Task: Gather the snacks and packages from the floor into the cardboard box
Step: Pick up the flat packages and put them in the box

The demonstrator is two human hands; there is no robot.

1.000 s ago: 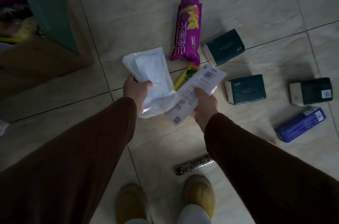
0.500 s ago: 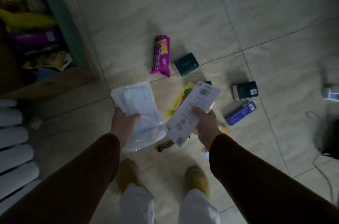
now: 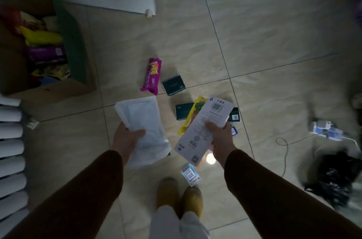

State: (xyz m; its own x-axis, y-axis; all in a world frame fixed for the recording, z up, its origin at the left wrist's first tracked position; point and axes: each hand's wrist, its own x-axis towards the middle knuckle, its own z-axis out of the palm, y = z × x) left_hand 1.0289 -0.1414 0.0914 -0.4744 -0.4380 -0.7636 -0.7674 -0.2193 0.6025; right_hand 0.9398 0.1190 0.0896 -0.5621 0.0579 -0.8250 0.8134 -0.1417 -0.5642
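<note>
**Head view: both hands loaded, box at upper left**

Head camera looks straight down on a tiled floor [image 3: 254, 29], dim light.

Left hand [image 3: 128, 138], centre-left of frame: thumb over the top, fingers curled beneath, grasping a clear plastic packet [image 3: 142, 123] with pale contents. The packet runs from above the hand down past the wrist.

Right hand [image 3: 220, 139], centre-right: thumb pressed on the face of a white carded package [image 3: 205, 127], barcode at its upper end, fingers wrapped behind it. A yellow snack pack [image 3: 193, 114] shows behind the card's left edge; whether the hand holds it as well or it lies on the floor, cannot tell.

Cardboard box [image 3: 58, 90]: upper left of frame, open, on the floor, already holding coloured packets, yellow and purple among them. Well apart from both hands.

On the floor, centre of frame: purple snack bag [image 3: 151, 76], with a dark tissue pack [image 3: 174, 85] just to its right. Two more dark packs [image 3: 183, 111] sit partly hidden behind the yellow pack and the card. A small white-and-blue packet [image 3: 191, 174] lies just above the yellow shoes [image 3: 180, 195] at bottom centre.

Right edge: black bag [image 3: 333, 178], blurred, with a thin cable [image 3: 284, 144] looping beside it.

Left edge: white ribbed panels [image 3: 9, 141].
</note>
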